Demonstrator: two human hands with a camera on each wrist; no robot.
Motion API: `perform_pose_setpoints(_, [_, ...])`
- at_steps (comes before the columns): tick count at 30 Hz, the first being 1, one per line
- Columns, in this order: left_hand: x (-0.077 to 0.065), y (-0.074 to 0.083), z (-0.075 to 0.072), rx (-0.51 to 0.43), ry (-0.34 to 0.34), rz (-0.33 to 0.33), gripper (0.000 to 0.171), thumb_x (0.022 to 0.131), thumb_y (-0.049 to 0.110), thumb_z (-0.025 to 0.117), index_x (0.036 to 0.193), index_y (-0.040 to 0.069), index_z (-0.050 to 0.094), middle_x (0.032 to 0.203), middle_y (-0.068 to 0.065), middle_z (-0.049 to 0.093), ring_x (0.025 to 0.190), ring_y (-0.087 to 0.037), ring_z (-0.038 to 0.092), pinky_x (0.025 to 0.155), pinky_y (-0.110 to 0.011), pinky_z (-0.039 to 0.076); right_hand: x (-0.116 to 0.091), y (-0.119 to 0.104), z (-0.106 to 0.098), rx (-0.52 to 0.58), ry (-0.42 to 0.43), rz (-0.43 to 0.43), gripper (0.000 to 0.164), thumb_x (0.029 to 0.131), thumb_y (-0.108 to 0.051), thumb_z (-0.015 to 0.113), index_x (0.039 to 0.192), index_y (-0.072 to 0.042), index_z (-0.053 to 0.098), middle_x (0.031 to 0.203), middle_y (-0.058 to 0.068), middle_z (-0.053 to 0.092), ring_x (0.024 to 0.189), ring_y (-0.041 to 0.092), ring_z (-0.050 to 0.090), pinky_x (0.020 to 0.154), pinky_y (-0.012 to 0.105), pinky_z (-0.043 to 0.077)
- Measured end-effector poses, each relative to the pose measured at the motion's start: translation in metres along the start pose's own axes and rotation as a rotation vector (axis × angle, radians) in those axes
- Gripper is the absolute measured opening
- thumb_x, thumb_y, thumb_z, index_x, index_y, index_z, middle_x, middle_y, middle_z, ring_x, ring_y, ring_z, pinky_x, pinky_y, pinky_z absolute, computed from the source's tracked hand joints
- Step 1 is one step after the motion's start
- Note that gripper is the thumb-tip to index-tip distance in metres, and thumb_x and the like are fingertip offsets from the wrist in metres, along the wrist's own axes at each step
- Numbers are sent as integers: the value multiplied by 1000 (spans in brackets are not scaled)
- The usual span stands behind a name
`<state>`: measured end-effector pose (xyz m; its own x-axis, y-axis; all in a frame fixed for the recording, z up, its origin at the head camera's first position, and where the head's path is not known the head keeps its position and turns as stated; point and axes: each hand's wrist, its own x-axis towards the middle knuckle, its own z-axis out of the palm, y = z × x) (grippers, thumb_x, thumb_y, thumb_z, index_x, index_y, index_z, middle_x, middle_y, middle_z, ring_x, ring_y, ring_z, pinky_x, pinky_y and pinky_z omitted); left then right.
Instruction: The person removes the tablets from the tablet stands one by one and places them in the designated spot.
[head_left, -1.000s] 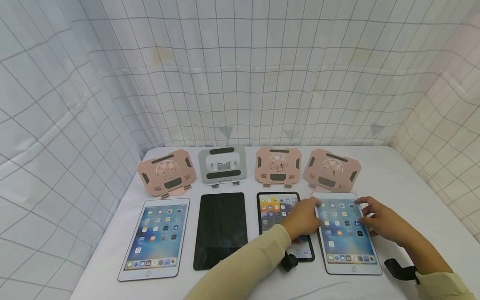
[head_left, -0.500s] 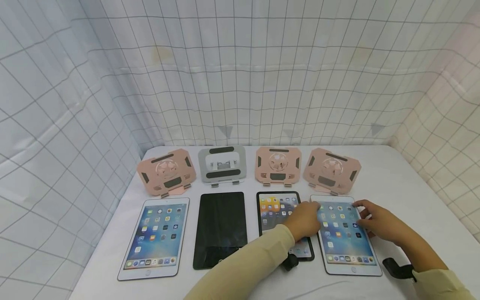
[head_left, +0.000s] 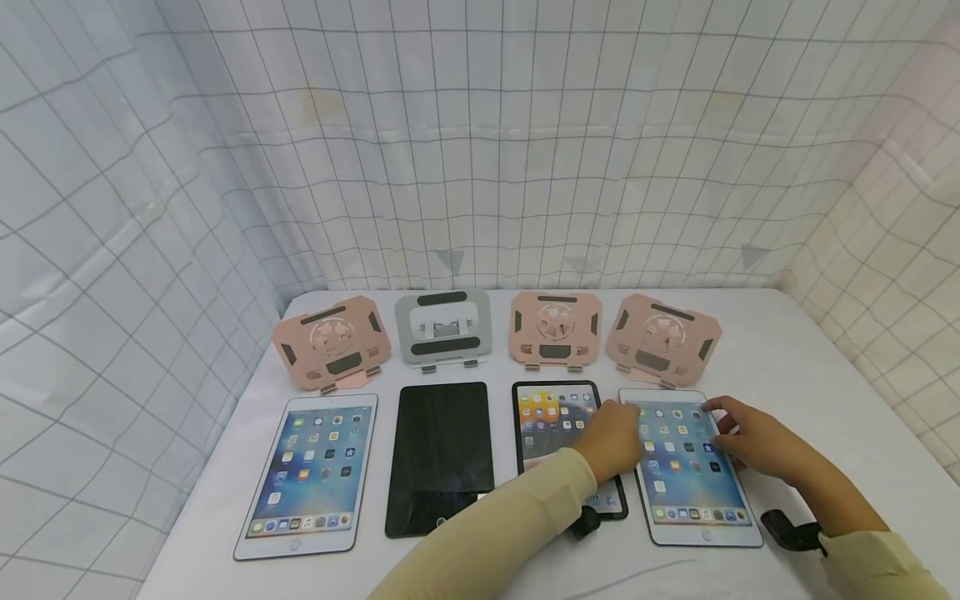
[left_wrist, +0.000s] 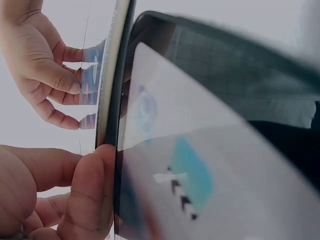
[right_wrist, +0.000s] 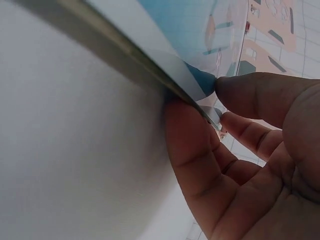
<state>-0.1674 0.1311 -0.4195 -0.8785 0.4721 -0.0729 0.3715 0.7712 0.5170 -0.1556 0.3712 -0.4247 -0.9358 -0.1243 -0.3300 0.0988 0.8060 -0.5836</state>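
Note:
A white-framed tablet [head_left: 693,475] with a lit home screen lies at the right end of a row of tablets. My left hand [head_left: 611,437] reaches across a black-framed tablet [head_left: 536,437] and grips the white tablet's upper left edge. Opposite it, my right hand [head_left: 765,442] pinches the upper right edge. The right wrist view shows the right thumb on the glossy front of the tablet [right_wrist: 165,30] and a finger under its rim. In the left wrist view, curled fingers of the left hand [left_wrist: 75,195] meet the tablet edge, with the right hand [left_wrist: 40,65] beyond.
A dark-screened tablet [head_left: 442,450] and another white tablet [head_left: 311,475] lie to the left. Behind the row stand pink tablet stands [head_left: 555,327] and a grey stand [head_left: 444,327]. A checked curtain [head_left: 480,150] encloses the white table [head_left: 795,367].
The right-hand tablet's top edge has come slightly toward me and left, both hands moving with it. The other tablets and the stands keep their places.

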Motion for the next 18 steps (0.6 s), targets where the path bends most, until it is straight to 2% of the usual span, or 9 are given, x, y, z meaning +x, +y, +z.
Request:
perform_pose_setpoints(4, [1,0,1,2,-9,-27,37,78,7,75,115,7,71,98,-4,64,87,-12,54,77,-24,48,-1,-2,-1,-21,-2,-3,52,94,-9,62,139,5,41,104,19,58,79,22,58,67,36,54])
perform_pose_setpoints(10, [4,-4,-1,-4,-15,-32,28,77,9,76,105,6,71,90,-1,62,83,-11,49,77,-22,46,3,-3,0,-30,2,-23,47,94,-8,62,136,6,45,100,15,58,78,22,57,66,36,52])
perform_pose_setpoints(14, [2,-6,-4,-69,-50,-43,40,81,16,76,120,7,68,109,-3,63,99,-12,54,87,-24,47,3,-1,-1,-29,2,-29,47,94,-9,63,136,6,46,101,15,58,80,22,58,68,36,54])
perform_pose_setpoints(16, [0,-6,-6,-119,-87,-61,48,84,22,76,129,10,64,122,-4,62,112,-13,54,94,-26,46,3,0,-2,-24,0,-32,48,94,-10,63,136,6,46,103,15,58,82,23,59,69,36,54])
perform_pose_setpoints(18, [-2,-7,-10,-173,-134,-80,54,86,29,76,135,13,61,131,-2,59,117,-13,53,97,-28,45,1,2,-3,-24,-1,-43,49,95,-12,63,136,6,46,105,15,58,85,23,59,70,36,54])
